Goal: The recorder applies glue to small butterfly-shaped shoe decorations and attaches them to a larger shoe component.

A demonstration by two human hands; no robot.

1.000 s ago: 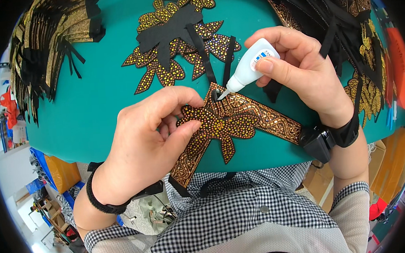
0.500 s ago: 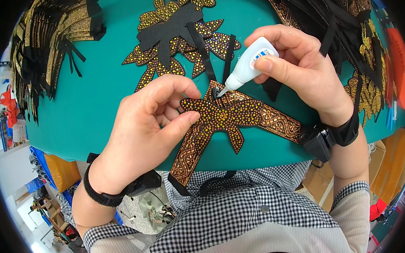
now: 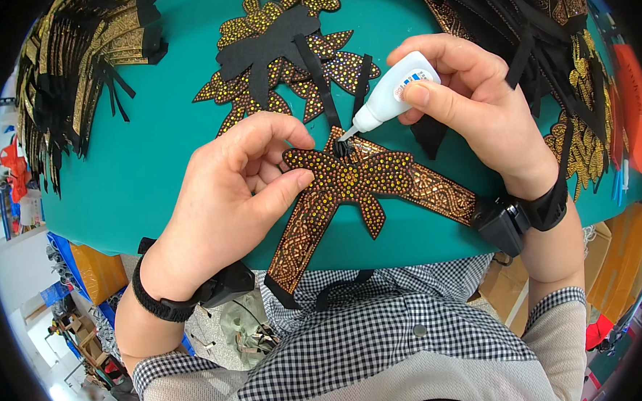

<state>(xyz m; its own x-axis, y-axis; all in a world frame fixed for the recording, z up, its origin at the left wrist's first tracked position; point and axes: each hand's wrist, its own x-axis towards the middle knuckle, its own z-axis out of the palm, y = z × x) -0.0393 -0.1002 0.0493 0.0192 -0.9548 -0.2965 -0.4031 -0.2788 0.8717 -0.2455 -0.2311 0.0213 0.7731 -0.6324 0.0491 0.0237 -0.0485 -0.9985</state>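
Observation:
Between thumb and fingers, my left hand (image 3: 244, 193) pinches the left wing of a black bow (image 3: 350, 176) covered in gold and bronze studs. The bow lies over beaded strap pieces; one strap (image 3: 440, 190) runs to the right, another (image 3: 298, 245) slants down to the table's near edge. My right hand (image 3: 475, 101) grips a small white squeeze bottle (image 3: 390, 95), its thin nozzle tilted down to the left. The tip is at the upper end of the strap piece, just above the bow; whether it touches cannot be made out.
Several studded bows (image 3: 270, 58) lie beyond my hands on the green tabletop (image 3: 178, 99). Stacked gold-patterned straps (image 3: 103, 52) are at the far left. Black straps (image 3: 500, 24) and gold pieces (image 3: 586, 143) pile up on the right, beside an orange-red sheet (image 3: 631, 97).
The bottle has shifted slightly up and left, its nozzle lifting away from the spot behind the bow. My left hand's bow has tipped a little toward me.

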